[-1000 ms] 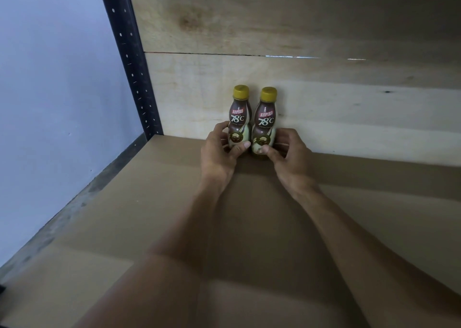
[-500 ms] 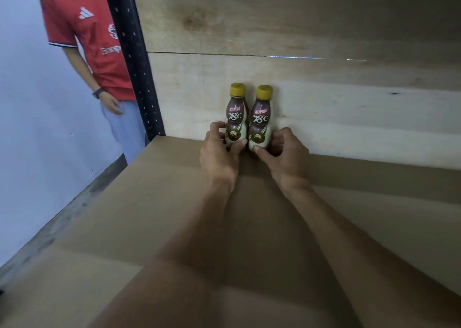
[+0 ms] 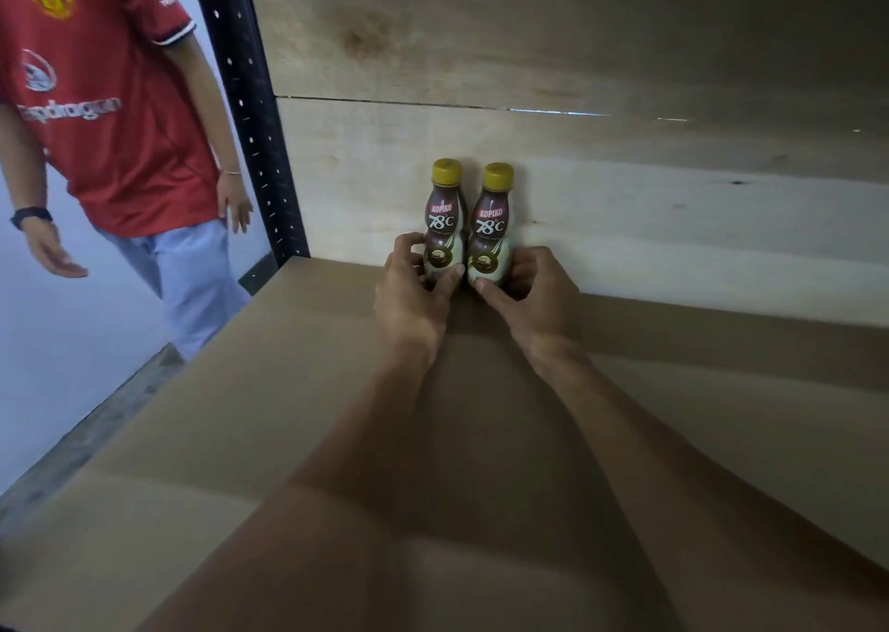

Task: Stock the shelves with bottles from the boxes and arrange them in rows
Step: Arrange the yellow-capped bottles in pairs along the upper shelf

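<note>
Shelf (image 3: 216,439): fingers (image 3: 447,280) snug around two upright bottles (image 3: 445,220).

Bystander: nobody on my feed a second ago. Half a second ago a person in a red shirt (image 3: 106,116) stood well back, left of the black upright post (image 3: 250,116). Now they are much nearer, with the torso filling the upper left. Their second arm and a wrist with a dark watch (image 3: 31,215) have come into view.

Bottles: I read the left bottle (image 3: 445,227) and right bottle (image 3: 491,232) as slid slightly toward that post and closer to the back panel (image 3: 625,227) than a second ago. My left hand (image 3: 409,294) and right hand (image 3: 539,294) travelled with them.
</note>
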